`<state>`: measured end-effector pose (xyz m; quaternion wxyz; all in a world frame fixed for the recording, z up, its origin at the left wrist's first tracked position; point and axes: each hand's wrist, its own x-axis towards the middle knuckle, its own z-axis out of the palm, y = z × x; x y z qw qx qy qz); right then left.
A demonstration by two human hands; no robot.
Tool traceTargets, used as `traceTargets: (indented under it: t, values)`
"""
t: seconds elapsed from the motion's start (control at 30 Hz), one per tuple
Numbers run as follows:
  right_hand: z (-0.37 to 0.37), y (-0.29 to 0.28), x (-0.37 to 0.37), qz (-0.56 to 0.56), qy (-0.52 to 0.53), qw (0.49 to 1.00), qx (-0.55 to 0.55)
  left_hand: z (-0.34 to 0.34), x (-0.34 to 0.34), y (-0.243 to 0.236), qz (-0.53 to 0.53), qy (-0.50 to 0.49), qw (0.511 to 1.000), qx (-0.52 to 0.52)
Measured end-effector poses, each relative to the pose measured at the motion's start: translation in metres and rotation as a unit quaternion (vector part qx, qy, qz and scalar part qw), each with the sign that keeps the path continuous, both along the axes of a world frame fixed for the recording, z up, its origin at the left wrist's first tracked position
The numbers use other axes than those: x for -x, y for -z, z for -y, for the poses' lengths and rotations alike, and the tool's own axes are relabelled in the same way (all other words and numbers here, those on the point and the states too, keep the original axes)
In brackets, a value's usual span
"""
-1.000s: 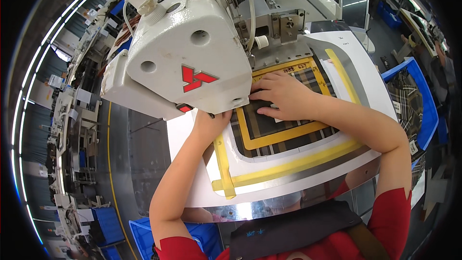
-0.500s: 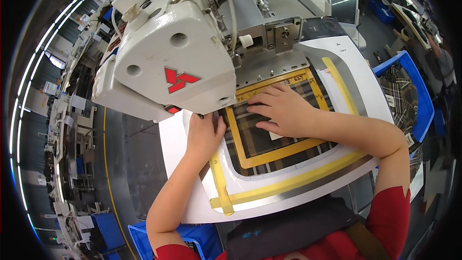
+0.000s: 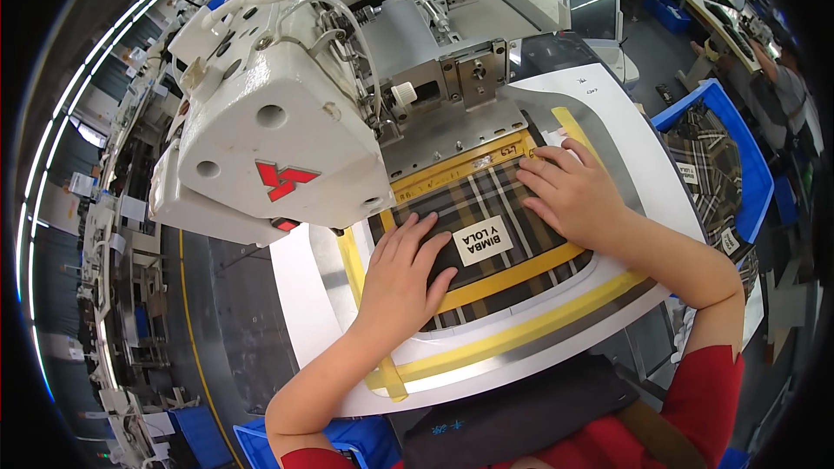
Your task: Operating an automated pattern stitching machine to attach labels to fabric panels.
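A dark plaid fabric panel (image 3: 543,239) lies on the white work plate inside a yellow frame (image 3: 512,282). A small white rectangular label (image 3: 482,241) with dark print sits on it, slightly tilted. My left hand (image 3: 404,274) rests with fingers spread over the left side of the panel and frame. At the right side, my right hand (image 3: 578,195) lies with fingers apart, its tips touching the panel near the frame's upper right corner. Neither hand grasps anything that I can see. The fingers cover parts of the frame's left and right bars.
A white sewing machine head (image 3: 287,139) with a red emblem stands close at the left. Its metal clamp plate (image 3: 460,135) borders the frame's far bar. Yellow tape (image 3: 512,327) runs along the white plate (image 3: 647,156). A blue bin (image 3: 756,169) of plaid pieces stands at right.
My left hand has moved from beside the machine head onto the panel's left side. My right hand has slid right, uncovering the label. The whole view has shifted a little.
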<state>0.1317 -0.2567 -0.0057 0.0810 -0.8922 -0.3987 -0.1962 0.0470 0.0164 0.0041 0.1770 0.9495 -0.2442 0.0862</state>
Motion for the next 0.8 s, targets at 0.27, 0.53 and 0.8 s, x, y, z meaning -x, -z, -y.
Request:
traceTargets:
  t: [0.27, 0.53, 0.8]
  values:
    - [-0.004, -0.001, 0.002, -0.012, 0.008, 1.0, 0.013, -0.005, 0.005, 0.005, -0.008, -0.008, 1.0, 0.009]
    - [-0.009, -0.001, 0.003, -0.024, -0.002, 1.0, -0.004, -0.009, 0.007, 0.006, 0.0, -0.013, 0.999, 0.029]
    - [-0.015, -0.002, 0.004, -0.029, -0.012, 0.999, -0.012, -0.016, 0.007, 0.009, 0.008, -0.012, 1.0, 0.022]
